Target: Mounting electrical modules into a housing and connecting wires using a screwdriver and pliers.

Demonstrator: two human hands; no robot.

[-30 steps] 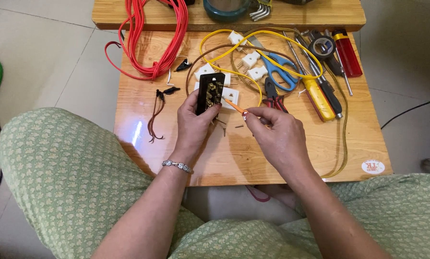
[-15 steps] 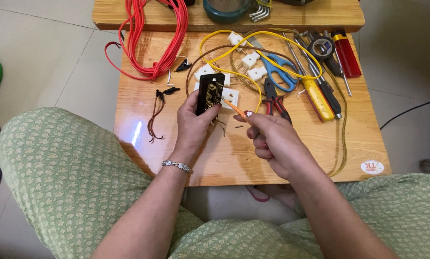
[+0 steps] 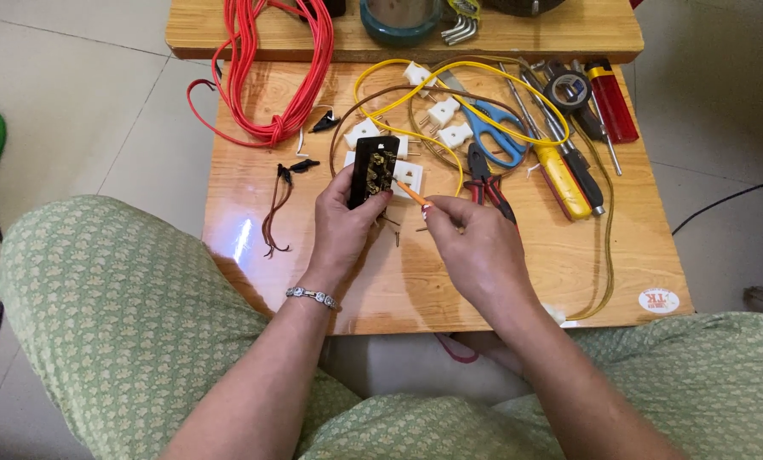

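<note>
A red cable [image 3: 271, 77] lies coiled well left of the fingers, on the far corner of the wooden table [image 3: 569, 273], with a small brown wire bundle [image 3: 275, 209] nearer, just left of the left hand [image 3: 343, 226]. That hand is closed around a black socket body [image 3: 374, 169], thumb on its left edge and fingers behind it, holding it upright above the table much as it did half a second ago. To its right, the right hand [image 3: 475, 247] pinches a small orange screwdriver [image 3: 414, 195] between thumb and forefinger; its tip now touches the lower right of the socket body, whereas a second ago the hand sat a little further right and the tip was apart from it. Past the fingertips lie white plug pieces [image 3: 445, 115] inside a loop of yellow wire [image 3: 484, 77]. Right of the right fingers lie red-handled pliers [image 3: 488, 183], then blue scissors [image 3: 496, 136], a yellow tool [image 3: 565, 175], a tape roll [image 3: 566, 88] and a red lighter [image 3: 611, 102] farthest right; none of these has moved. A bracelet [image 3: 312, 296] circles the left wrist.
</note>
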